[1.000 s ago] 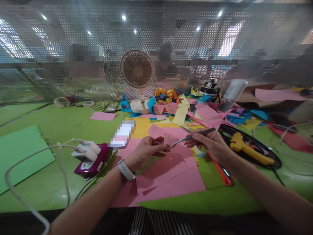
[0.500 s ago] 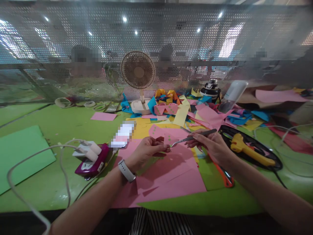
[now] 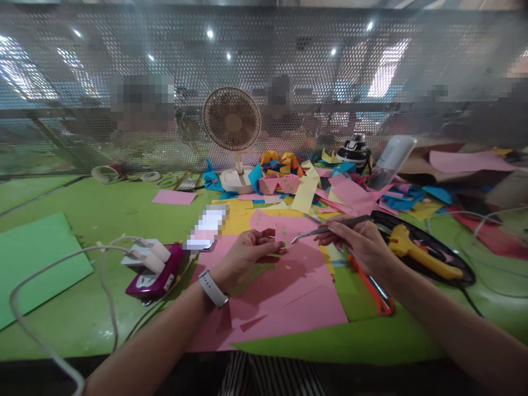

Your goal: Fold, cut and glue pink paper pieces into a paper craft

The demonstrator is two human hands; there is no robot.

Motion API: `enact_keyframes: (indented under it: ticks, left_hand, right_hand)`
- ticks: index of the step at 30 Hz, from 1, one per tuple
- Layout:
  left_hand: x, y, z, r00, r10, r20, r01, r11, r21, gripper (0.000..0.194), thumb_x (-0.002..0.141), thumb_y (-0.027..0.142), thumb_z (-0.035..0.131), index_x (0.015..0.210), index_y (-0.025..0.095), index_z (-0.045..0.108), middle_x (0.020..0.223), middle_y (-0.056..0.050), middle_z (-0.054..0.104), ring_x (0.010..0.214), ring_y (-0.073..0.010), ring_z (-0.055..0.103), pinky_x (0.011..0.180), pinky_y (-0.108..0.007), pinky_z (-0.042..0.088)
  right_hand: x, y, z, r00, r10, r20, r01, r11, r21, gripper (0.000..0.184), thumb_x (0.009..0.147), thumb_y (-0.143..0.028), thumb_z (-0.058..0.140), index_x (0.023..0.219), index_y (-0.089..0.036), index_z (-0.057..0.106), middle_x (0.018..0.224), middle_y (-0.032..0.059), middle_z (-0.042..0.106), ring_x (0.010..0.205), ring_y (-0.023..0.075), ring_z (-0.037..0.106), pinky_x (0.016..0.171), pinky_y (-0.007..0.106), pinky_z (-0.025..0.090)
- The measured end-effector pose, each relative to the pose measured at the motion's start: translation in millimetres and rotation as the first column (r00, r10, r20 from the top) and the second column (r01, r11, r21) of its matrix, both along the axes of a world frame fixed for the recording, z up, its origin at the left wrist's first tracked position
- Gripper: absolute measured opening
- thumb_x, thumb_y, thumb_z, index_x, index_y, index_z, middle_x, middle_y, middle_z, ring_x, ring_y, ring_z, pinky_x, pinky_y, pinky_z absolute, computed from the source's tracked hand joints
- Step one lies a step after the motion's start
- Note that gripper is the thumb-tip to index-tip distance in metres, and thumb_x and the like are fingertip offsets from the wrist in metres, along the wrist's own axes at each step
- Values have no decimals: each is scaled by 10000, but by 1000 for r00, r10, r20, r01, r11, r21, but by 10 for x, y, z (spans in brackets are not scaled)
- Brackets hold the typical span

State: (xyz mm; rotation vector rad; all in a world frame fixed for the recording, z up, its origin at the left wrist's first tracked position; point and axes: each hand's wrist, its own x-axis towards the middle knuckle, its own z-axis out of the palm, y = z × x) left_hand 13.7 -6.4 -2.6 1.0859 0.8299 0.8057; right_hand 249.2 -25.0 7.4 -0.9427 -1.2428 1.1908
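My left hand [image 3: 246,254], with a white watch on the wrist, pinches a small pink paper piece [image 3: 284,234] dotted with green. My right hand [image 3: 358,242] grips metal tweezers [image 3: 325,229] whose tips point left, just beside that pink piece. Both hands hover over large pink paper sheets [image 3: 284,291] lying on the green table [image 3: 99,308].
A purple power strip [image 3: 154,272] with white plugs and cables lies left. A yellow glue gun [image 3: 421,256] rests in a black tray at right, an orange cutter [image 3: 373,289] nearby. A small fan [image 3: 232,129], paper scraps, tape rolls and a perforated metal screen stand behind.
The tweezers' tips have drawn slightly away from the pink piece and my right hand has shifted a little; my left hand has barely moved.
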Motion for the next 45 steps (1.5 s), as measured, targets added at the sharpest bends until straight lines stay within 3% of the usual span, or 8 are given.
enact_keyframes:
  ticks: [10,17,24,45]
  left_hand:
    - [18,7,-33,998,22,62,-19,999,-40,362,667,190,749,949,99,541,807,-69,683,700,-137,668,673,-226,541]
    - [36,-7,-20,998,34,47,-33,999,-35,271,660,222,753,821,82,586,790,-80,683,713,-140,664,707,-227,532]
    - [33,-33,16,999,37,33,-36,999,-35,402,676,213,743,991,108,517,835,-84,685,736,-150,667,700,-243,531]
    - [35,-67,15,998,-63,-18,63,998,-14,375,672,226,730,953,132,501,814,-65,654,746,-171,654,633,-268,520]
  right_hand:
    - [-18,-4,-11,1000,1,25,-2,1000,10,166,753,-325,650,797,-165,640,703,59,720,595,177,677,415,216,411]
    - [-15,6,-36,999,-4,35,3,1000,20,175,760,-341,642,811,-175,640,704,56,720,588,173,676,423,222,423]
    - [-12,7,-35,1000,20,-1,-20,1000,-4,166,771,-310,642,859,-180,588,664,36,712,563,159,671,403,195,389]
    - [-5,13,-13,999,35,39,-35,999,0,199,782,-317,629,872,-195,499,643,18,698,543,141,659,398,182,362]
